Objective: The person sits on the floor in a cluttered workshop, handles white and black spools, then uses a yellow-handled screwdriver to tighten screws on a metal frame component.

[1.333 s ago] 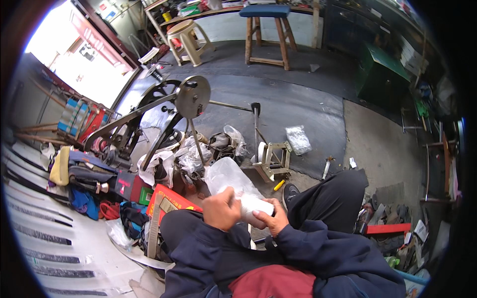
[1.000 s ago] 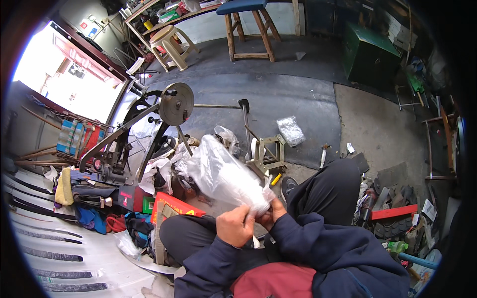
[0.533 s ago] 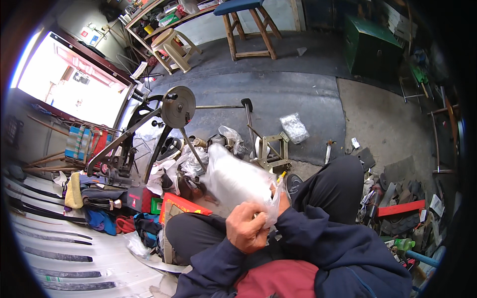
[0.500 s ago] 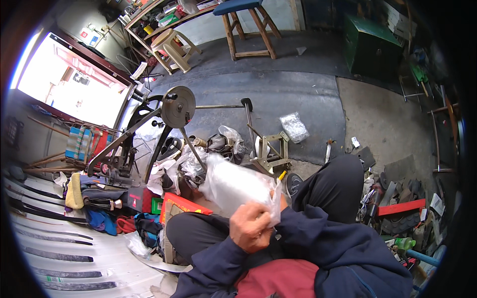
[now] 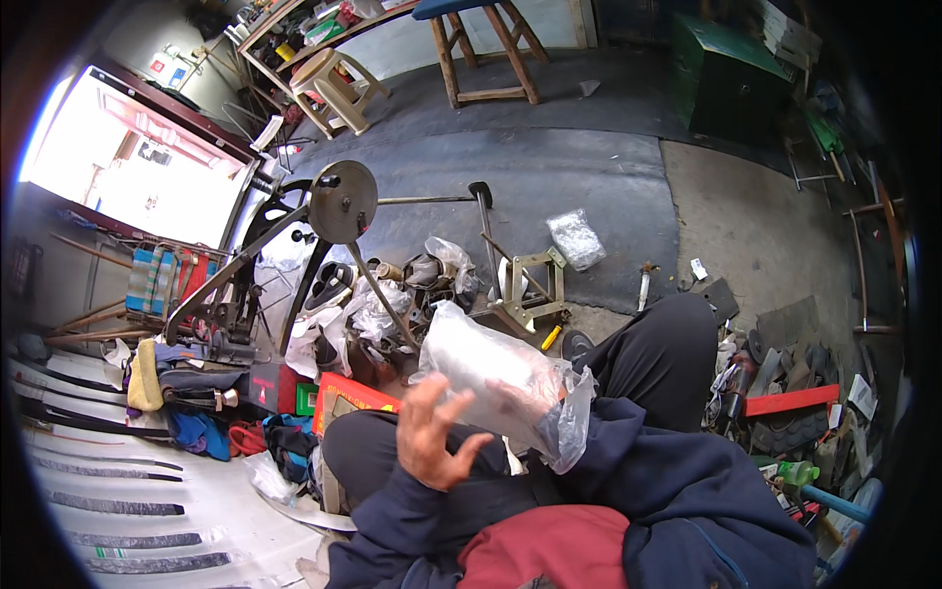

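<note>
A clear plastic bag [image 5: 476, 353] with a whitish sheen is held up above my lap. My right hand [image 5: 530, 398] shows blurrily through the film at the bag's near end and holds it. Whether that hand is inside the bag or behind it I cannot tell. Loose, crumpled film [image 5: 569, 427] hangs by my right sleeve. Just left of the bag, my left hand [image 5: 432, 437] is raised with its fingers apart and nothing in them. What the bag contains, if anything, cannot be made out.
A hand-cranked machine [image 5: 342, 202] with a round wheel stands ahead left. Shoes and plastic bags [image 5: 378, 304] are heaped beyond my knees, beside a metal stand [image 5: 530, 290]. A yellow-handled tool [image 5: 551, 337] and a hammer [image 5: 645, 285] lie on the floor. Scraps [image 5: 785, 373] are piled at right.
My left hand has let go of the bag's near end, moved left and opened. The bag has shifted slightly right and nearer, and its loose end has spread out over my right hand.
</note>
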### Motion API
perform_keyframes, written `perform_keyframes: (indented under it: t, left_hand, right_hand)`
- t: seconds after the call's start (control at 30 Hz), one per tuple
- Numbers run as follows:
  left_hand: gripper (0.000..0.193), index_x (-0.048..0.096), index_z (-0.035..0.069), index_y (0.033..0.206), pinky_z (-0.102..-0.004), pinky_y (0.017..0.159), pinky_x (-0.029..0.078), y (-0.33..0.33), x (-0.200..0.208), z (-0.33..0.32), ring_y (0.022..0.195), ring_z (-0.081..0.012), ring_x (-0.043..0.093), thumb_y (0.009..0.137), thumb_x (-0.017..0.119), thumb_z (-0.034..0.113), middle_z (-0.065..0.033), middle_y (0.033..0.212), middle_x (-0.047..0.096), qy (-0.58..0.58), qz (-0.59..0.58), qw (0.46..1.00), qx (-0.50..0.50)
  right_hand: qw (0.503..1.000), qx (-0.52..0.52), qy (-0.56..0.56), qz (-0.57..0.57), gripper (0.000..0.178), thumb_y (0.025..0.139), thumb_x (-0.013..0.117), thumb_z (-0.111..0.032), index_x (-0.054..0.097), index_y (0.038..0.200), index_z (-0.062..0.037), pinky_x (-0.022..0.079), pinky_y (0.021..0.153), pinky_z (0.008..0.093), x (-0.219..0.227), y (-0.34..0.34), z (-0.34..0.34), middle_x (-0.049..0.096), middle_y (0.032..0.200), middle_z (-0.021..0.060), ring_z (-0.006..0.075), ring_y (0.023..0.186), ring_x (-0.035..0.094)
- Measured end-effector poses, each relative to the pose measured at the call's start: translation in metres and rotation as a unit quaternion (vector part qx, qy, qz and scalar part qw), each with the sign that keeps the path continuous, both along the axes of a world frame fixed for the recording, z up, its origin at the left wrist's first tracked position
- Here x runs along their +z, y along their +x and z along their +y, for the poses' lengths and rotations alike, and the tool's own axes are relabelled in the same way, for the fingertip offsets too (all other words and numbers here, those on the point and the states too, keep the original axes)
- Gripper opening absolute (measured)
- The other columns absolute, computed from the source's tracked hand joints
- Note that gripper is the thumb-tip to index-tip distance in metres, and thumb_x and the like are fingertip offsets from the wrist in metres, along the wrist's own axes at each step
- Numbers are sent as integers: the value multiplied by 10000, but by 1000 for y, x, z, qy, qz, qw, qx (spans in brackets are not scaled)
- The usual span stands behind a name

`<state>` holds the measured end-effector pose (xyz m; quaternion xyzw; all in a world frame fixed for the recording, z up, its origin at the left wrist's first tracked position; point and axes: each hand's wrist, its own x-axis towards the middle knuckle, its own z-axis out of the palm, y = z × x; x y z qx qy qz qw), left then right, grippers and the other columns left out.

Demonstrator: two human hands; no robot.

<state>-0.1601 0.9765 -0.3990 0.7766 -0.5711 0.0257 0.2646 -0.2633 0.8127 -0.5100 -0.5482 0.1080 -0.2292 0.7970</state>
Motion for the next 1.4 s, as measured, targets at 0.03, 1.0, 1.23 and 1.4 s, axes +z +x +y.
perform_keyframes:
  t: [0.03,1.0,1.23,1.4]
  left_hand:
    - [910,541,98,1469,-576,1174,371,10,1,1,1421,-475,462,687,953,315,-240,1501,498,50,-52,997,5]
    - [1102,347,143,1599,-371,1096,482,16,-68,4,1274,-251,613,659,922,98,-109,1392,587,-49,448,890,61]
    - [862,500,116,1458,-346,1054,482,21,-77,6,1214,-192,607,698,902,65,-76,1294,619,-112,514,849,43]
    - [849,507,84,1470,-348,1036,509,5,-78,3,1179,-173,640,727,917,102,-75,1288,672,-62,573,817,7]
  right_hand:
    - [964,75,255,-18,646,907,809,-177,551,1484,-43,536,1013,405,1,1,3,651,1374,133,242,1237,631]
    - [968,-110,-147,172,614,955,648,-7,424,1525,40,531,973,326,50,-70,-78,648,1297,168,205,1109,656]
    - [934,189,-120,277,925,882,835,-67,310,1642,-31,542,962,342,43,-57,-48,652,1314,136,193,1128,669]
    - [961,43,-260,83,660,847,876,-66,572,1424,36,515,1016,312,60,-17,-34,698,1242,76,137,1159,652]
